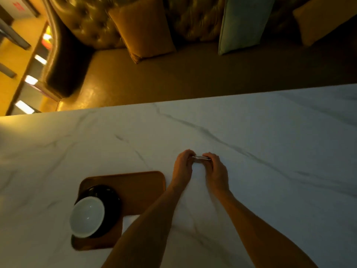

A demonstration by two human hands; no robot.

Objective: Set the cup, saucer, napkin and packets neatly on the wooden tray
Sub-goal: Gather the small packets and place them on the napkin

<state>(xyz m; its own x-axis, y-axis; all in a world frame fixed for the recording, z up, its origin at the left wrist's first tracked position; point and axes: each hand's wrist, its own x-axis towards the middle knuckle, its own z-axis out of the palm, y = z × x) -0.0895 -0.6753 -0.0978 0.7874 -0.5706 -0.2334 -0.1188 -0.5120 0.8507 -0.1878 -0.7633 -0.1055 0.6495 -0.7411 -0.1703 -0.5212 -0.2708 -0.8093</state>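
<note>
Both hands were out on the marble table (270, 144), just to the right of the wooden tray (141, 188) and a bit farther out. The left hand (182, 168) and right hand (216, 172) faced each other with fingers curled in, pinching a small flat stack of packets (201, 158) between them, one hand on each end. The stack sat right at the fingertips, level and close to the tabletop, but it was too dim and blurry to say whether it was touching the marble. The packets were clear of the tray, near its far right corner.

On the tray, a black saucer (113, 200) took up the near left part, and a white cup (87, 216) sat on it, towards the saucer's near left edge. The cup looked empty inside. The far right half of the tray was bare wood. A pale patch (131, 222) showed at the tray's near right edge beside the left forearm; I couldn't tell if that was the napkin or just table.

Beyond the table edge was a tufted sofa (92, 22) with a mustard cushion (143, 29) and a pale green cushion (241, 24).
</note>
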